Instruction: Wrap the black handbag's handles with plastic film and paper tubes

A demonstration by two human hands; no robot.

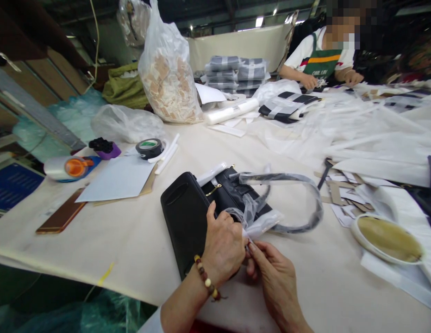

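A black handbag [184, 222] lies on the table before me, its smooth panel to the left and a gold zip pull on top. Clear plastic film wraps its looped handles [314, 194], which stretch out to the right. My left hand [222, 245], with a beaded bracelet at the wrist, is closed over the near end of the bag; its fingertips are partly hidden. Close against it, my right hand [276, 273] pinches something small and thin at the bag's edge, too hidden to name. A roll of white wrapping [211, 173] sticks out behind the bag.
To the left lie a phone [60, 212], a white sheet [120, 178], black tape [150, 148] and a tape dispenser [71, 167]. A white-rimmed oval dish [387, 238] and card pieces [347, 194] are at right. Behind stands a filled plastic bag [170, 78]; a co-worker [321, 60] works across the table.
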